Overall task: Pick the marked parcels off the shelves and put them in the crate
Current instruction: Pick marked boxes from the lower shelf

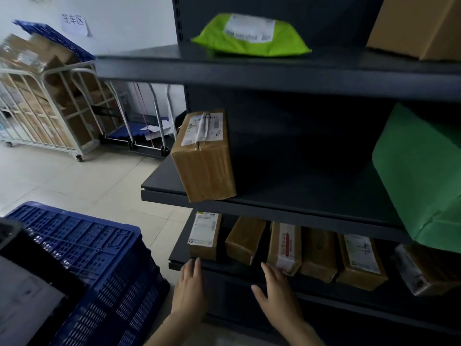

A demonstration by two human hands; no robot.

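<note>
A dark metal shelf unit (287,78) fills the right side. On its lowest visible shelf stand several brown taped parcels in a row, the leftmost (204,236) bearing a white label. My left hand (190,287) hovers open just below that parcel, fingertips at the shelf edge. Held flat and empty, my right hand (275,293) reaches toward a parcel with a red-printed label (284,248). A brown box marked "6" (205,156) sits on the middle shelf. The blue slotted crate (82,248) stands at lower left, nothing visible inside.
A lime-green mailer (252,36) and a cardboard box (419,26) lie on the top shelf. A dark green bag (421,176) leans at the middle shelf's right. White roll cages with cartons (45,108) and a trolley (142,131) stand on the tiled floor behind.
</note>
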